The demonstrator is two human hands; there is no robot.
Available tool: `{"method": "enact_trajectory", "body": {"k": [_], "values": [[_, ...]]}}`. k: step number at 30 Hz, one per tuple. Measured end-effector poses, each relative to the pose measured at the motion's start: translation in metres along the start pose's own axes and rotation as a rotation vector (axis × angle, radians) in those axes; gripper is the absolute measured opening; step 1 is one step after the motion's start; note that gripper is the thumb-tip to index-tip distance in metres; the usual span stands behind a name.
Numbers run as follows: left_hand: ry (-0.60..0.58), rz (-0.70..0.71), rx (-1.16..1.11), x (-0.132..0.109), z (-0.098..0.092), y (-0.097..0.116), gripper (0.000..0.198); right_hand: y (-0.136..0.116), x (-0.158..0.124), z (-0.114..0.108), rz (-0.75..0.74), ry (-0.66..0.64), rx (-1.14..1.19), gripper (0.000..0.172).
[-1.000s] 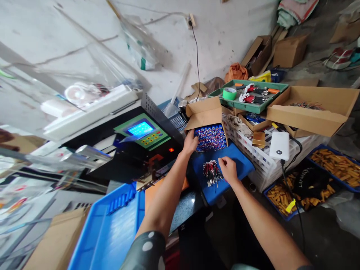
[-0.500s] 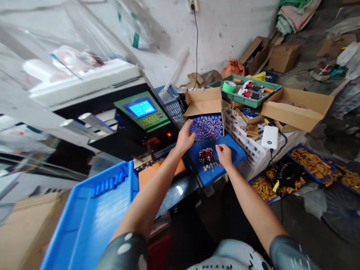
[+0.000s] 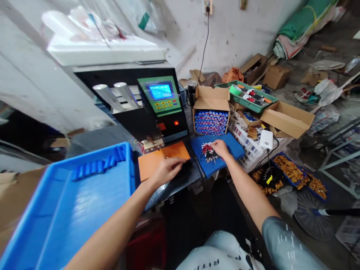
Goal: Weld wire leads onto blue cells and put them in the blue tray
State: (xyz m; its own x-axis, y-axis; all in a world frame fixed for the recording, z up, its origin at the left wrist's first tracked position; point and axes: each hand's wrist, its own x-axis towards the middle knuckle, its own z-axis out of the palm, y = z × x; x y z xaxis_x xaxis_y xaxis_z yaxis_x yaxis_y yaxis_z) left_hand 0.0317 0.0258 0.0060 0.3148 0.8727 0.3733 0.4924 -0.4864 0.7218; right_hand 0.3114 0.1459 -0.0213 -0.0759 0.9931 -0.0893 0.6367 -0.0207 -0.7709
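Note:
My left hand [image 3: 167, 170] rests on the orange board [image 3: 157, 159] in front of the welding machine [image 3: 161, 97]. Its fingers are curled and pressed together; what they hold, if anything, is hidden. My right hand [image 3: 221, 148] lies on the blue pad [image 3: 229, 153] with its fingers pinched on a bundle of red and black wires [image 3: 207, 153]. Behind the pad stands an open cardboard box of blue cells [image 3: 210, 122], upright and tightly packed.
A large blue tray [image 3: 70, 210] with a row of blue cells [image 3: 97, 165] sits at the left. To the right are a white crate [image 3: 247, 146] bearing a white power bank [image 3: 266, 139], a green tray [image 3: 247, 99], cardboard boxes [image 3: 287, 120] and floor trays of yellow parts [image 3: 289, 168].
My left hand has come back from the box of blue cells to the orange board. My right hand has stayed at the wire bundle. The view has swung to the right.

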Motion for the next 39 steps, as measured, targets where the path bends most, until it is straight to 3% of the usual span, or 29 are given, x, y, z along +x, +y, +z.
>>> {"method": "enact_trajectory", "body": {"k": [4,9,13,15,18,24,31,35,39], "values": [[-0.002,0.002,-0.057,0.004,0.001,0.004,0.03,-0.012,-0.005,-0.009,0.023,0.075,0.109,0.029],[0.017,-0.117,-0.2,0.002,-0.004,0.007,0.035,-0.024,-0.004,-0.025,0.009,0.258,0.179,0.031],[0.042,-0.171,-0.29,0.002,-0.001,0.004,0.039,-0.039,-0.004,-0.03,-0.038,0.315,0.254,0.033],[0.071,-0.185,-0.315,0.002,0.0,0.003,0.042,-0.051,-0.009,-0.028,-0.078,0.273,0.365,0.039],[0.175,-0.202,-0.37,0.003,0.002,0.004,0.047,-0.072,-0.022,-0.017,-0.127,0.1,0.562,0.051],[0.277,-0.238,-0.562,0.004,-0.001,0.011,0.058,-0.109,-0.048,0.021,-0.089,-0.19,0.78,0.057],[0.366,-0.177,-0.461,0.008,-0.006,0.02,0.041,-0.133,-0.057,0.052,-0.031,-0.284,0.868,0.06],[0.405,-0.164,-0.449,0.01,-0.012,0.022,0.036,-0.137,-0.06,0.063,0.013,-0.332,0.951,0.066],[0.407,-0.168,-0.388,0.013,-0.016,0.016,0.034,-0.136,-0.062,0.073,-0.023,-0.432,0.893,0.066]]}}
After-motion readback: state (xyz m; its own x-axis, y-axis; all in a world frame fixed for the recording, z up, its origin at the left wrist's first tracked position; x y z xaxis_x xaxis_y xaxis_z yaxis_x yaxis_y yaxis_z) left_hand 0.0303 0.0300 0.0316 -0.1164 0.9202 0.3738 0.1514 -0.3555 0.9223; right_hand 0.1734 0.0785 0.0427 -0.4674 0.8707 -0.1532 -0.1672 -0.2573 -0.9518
